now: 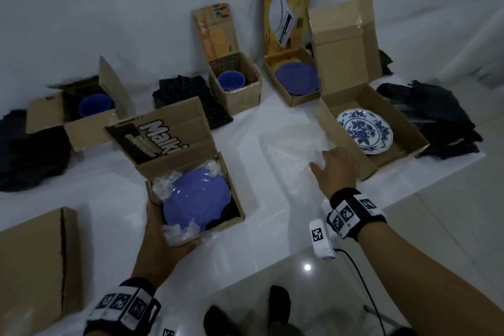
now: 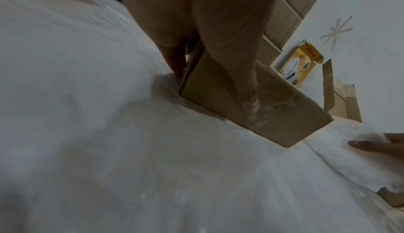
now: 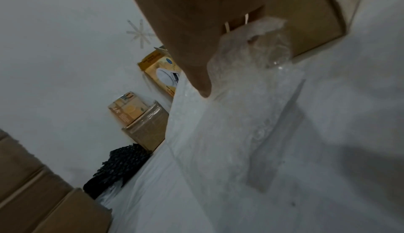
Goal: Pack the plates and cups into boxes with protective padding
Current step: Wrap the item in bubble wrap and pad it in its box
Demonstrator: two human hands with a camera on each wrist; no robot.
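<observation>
Left hand (image 1: 161, 237) grips the near left corner of the printed box (image 1: 191, 185), thumb along its front wall and fingers against its left side, as the left wrist view confirms; the box stands on the white worktop (image 1: 114, 199) with its lid raised. Just beyond this grip, inside the box, a blue plate (image 1: 197, 198) lies tilted on white padding (image 1: 163, 185). Right hand (image 1: 336, 172) reaches forward, its fingers curled on a clear bubble wrap sheet (image 1: 289, 150) and lifting its edge, as the right wrist view shows; the sheet spreads left of and below this grip. Immediately right of the right-hand grip stands the large open box (image 1: 403, 128) holding a white plate with blue flowers (image 1: 364, 131). Beyond both grips stand three further open boxes: a yellow-lidded box (image 1: 294, 90) with a second blue plate (image 1: 296, 76), and two boxes each containing one blue cup (image 1: 230, 80), (image 1: 95, 105). Count: three plates, two cups, five open boxes, plus one closed flat carton (image 1: 32, 259) left of the left-hand grip. Dark padding lies in three piles (image 1: 436, 120), (image 1: 188, 95), (image 1: 24, 155).
</observation>
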